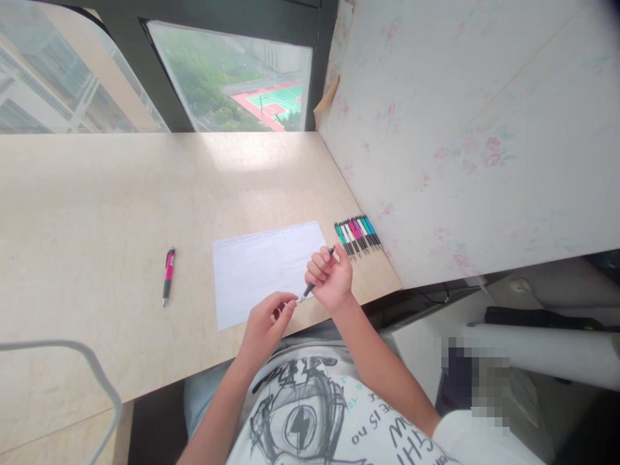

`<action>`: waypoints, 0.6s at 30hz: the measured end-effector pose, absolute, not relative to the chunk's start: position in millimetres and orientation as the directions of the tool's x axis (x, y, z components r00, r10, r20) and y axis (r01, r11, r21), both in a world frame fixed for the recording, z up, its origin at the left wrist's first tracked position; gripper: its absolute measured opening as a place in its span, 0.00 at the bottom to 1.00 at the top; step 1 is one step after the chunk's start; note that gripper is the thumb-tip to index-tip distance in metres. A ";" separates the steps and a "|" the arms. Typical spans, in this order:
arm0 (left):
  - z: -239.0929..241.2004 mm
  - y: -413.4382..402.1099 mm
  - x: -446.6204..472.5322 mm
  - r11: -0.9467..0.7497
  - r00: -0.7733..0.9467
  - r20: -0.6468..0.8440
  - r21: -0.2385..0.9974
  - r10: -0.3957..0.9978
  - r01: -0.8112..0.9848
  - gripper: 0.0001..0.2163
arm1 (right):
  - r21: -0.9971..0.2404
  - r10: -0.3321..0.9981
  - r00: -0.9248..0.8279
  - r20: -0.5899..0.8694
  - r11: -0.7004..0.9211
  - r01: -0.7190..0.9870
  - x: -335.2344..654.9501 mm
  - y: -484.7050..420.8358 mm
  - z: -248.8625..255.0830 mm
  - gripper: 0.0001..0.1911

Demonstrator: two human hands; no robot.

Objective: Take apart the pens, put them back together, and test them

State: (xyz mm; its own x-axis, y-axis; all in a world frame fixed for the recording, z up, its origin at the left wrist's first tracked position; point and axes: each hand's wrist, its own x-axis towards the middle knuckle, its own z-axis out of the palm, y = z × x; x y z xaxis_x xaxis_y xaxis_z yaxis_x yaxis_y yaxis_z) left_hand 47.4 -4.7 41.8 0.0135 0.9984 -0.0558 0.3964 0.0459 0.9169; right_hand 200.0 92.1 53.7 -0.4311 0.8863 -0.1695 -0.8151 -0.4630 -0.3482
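Pale wooden tabletop (pixel 106 206), bounded at its far edge by dark-framed windows (pixel 165 71) through which buildings, trees and a sports court are seen. At lower left, a grey curved tube or cable (pixel 117 407) is shown crossing the near corner. To its right, a pink pen (pixel 170 265) with a dark grip is laid alone, its tip directed toward the near edge. Next, a white sheet (pixel 261 278) is seen, marked with small writing along its upper edge. Over its near side the left hand (pixel 267 323) is held half curled, thumb and forefinger brought nearly together; whether anything small is pinched there cannot be told. Just beside these fingertips is the tip of a dark-gripped pen (pixel 309 289), which is slanted and enclosed in the curled fingers of the right hand (pixel 332 278). Beyond, a row of coloured pens (pixel 356 237) is aligned near a floral-patterned wall (pixel 460 142).
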 end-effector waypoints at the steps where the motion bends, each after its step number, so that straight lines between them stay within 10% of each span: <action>1: 41.8 -4.9 47.4 0.048 0.009 -0.056 0.917 0.998 0.395 0.11 | -0.342 0.891 -0.424 -0.161 -0.453 -0.823 200.9 93.1 54.0 0.21; 18: 36.2 -6.6 45.5 0.136 -0.019 -0.136 0.953 0.991 0.271 0.14 | -0.348 0.913 -0.362 -0.186 -0.406 -0.845 199.2 101.5 56.5 0.22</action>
State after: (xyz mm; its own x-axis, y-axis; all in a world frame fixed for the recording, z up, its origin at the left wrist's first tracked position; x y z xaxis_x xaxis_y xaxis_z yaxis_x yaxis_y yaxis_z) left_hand 45.5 -6.6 36.2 -0.0192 0.9905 -0.1358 0.2712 0.1359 0.9529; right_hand 199.2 101.5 56.5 -0.3619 0.9134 -0.1865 -0.8452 -0.4059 -0.3477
